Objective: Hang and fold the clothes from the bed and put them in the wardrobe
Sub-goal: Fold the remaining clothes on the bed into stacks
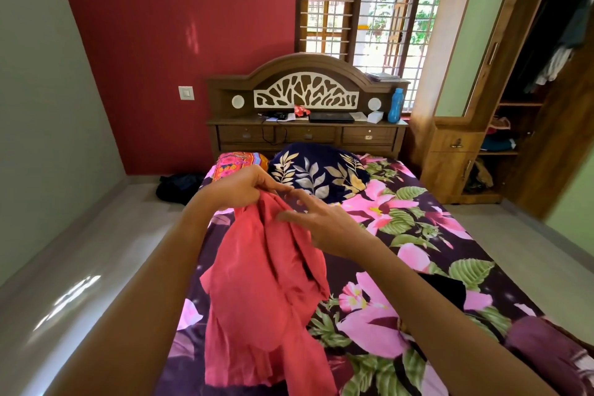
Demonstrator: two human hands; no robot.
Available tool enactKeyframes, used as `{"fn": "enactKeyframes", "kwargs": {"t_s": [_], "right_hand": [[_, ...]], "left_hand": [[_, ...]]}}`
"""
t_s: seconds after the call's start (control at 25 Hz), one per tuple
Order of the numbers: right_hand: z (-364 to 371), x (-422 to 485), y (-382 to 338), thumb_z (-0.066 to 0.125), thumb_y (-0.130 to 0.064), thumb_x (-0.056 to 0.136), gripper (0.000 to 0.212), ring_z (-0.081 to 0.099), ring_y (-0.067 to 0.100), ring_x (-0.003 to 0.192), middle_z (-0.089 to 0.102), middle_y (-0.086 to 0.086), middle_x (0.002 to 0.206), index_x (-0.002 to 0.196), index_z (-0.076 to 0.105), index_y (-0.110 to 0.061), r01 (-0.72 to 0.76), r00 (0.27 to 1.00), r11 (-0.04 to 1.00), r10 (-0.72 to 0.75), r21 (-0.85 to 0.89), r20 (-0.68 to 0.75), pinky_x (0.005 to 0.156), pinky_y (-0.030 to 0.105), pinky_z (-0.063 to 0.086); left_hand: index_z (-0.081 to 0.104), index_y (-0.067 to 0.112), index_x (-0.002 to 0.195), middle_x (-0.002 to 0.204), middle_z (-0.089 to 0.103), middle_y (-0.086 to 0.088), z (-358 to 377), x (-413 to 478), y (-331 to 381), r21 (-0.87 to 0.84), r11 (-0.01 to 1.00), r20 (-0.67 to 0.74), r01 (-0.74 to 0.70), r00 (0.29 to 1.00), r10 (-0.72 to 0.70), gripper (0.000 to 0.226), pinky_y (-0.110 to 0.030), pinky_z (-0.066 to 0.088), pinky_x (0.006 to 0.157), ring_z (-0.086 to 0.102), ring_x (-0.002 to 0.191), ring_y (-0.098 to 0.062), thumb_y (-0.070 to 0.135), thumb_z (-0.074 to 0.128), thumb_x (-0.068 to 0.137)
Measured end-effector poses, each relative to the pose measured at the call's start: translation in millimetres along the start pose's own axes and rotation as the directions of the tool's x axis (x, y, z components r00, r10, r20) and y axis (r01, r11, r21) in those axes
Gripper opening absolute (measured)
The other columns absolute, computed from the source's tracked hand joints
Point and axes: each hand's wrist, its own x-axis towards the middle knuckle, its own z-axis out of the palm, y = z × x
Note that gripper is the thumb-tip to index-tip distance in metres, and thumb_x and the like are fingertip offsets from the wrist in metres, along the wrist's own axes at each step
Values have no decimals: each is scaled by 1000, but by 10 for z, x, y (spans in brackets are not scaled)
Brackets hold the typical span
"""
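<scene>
**Fingers (267, 182) on the red garment (263, 283)**

Fingers and thumb of my left hand (238, 186) curl round the bunched top edge of the cloth and hold it up above the bed (418, 235). My right hand (324, 222) is beside it with fingers straight and spread. Their tips are at the same top edge, and motion blur hides whether they touch it. The garment hangs down from my left grip in loose folds, and its lower part lies crumpled on the floral sheet near the bed's left side.

Beyond my hands a navy leaf-print pillow (318, 170) lies at the head of the bed, with an orange patterned pillow (239, 160) just beside it on the left. A black cloth (446, 289) shows under my right forearm, and a maroon cloth (546, 350) lies at the bed's near right corner. On the headboard shelf (244, 120) stands a blue bottle (396, 105). To the right the wardrobe (450, 138) is open, with clothes hanging inside.
</scene>
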Motion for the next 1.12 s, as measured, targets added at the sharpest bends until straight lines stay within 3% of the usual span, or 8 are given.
{"fn": "enactKeyframes", "kwargs": {"t_s": [0.32, 0.48, 0.64, 0.76, 0.84, 0.92, 1.0, 1.12], "right_hand": [[72, -156, 82, 60, -5, 79, 70, 50, 18, 74, 35, -1, 134, 140, 29, -23, -76, 970, 987, 42, 138, 238, 54, 31, 44], [59, -183, 139, 62, -14, 82, 65, 57, 26, 90, 34, 6, 135, 139, 32, -24, -34, 956, 996, 56, -78, 289, 56, 29, 37], [83, -262, 236, 77, -26, 74, 84, 59, 24, 97, 35, -3, 141, 142, 26, -22, -158, 942, 987, 143, 27, 303, 63, 29, 42], [90, -232, 257, 78, -27, 74, 91, 59, 27, 105, 41, -1, 142, 145, 22, -23, -272, 941, 953, 235, 133, 245, 72, 39, 51], [107, -188, 277, 75, -31, 77, 70, 58, 27, 101, 47, 1, 134, 136, 41, -18, -282, 953, 938, 248, 202, 175, 74, 41, 52], [71, -157, 304, 71, -36, 82, 36, 53, 19, 82, 52, 1, 109, 102, 61, -8, -261, 952, 944, 218, 202, 214, 66, 30, 46], [-60, -145, 377, 69, -29, 85, 25, 48, 16, 68, 51, -2, 83, 76, 57, -9, -316, 922, 931, 255, 184, 289, 59, 19, 39], [-494, -90, 620, 67, -13, 86, 15, 60, 21, 64, 59, 2, 70, 80, 65, 0, -401, 916, 853, 386, 335, 111, 62, 24, 51]], "left_hand": [[65, -4, 107, 60, 61, 21, -127, -98, 67, 8, 1000, -136, 15, 991, -14, 64, 0, 35, 48, 56, 52, 11, -32, 25, 66], [65, 4, 107, 58, 66, 20, -179, -61, -20, -41, 999, -183, -12, 983, 5, 72, -2, 37, 50, 58, 55, 9, -32, 23, 62], [74, 21, 83, 75, 72, 8, -254, -45, -139, -81, 996, -253, -45, 967, 23, 73, -10, 43, 54, 63, 66, 1, -29, 26, 61], [71, 20, 84, 77, 70, 10, -324, -66, -108, -88, 992, -293, -91, 954, 62, 70, -8, 43, 53, 63, 65, 4, -30, 27, 62], [71, 16, 91, 81, 69, 12, -336, -67, -86, -54, 989, -331, -135, 937, 109, 68, -6, 42, 54, 63, 67, 6, -30, 29, 63], [70, 13, 98, 86, 70, 10, -335, -66, -127, -16, 987, -379, -157, 915, 139, 67, -6, 41, 54, 64, 71, 6, -29, 32, 64], [72, 25, 92, 79, 70, 16, -330, -77, -237, 4, 984, -415, -181, 895, 166, 74, -8, 42, 56, 64, 73, 7, -29, 31, 62], [69, 46, 83, 90, 67, 30, -349, -132, -395, 106, 969, -484, -225, 840, 247, 83, -12, 47, 78, 63, 92, 5, -27, 35, 62]]}}
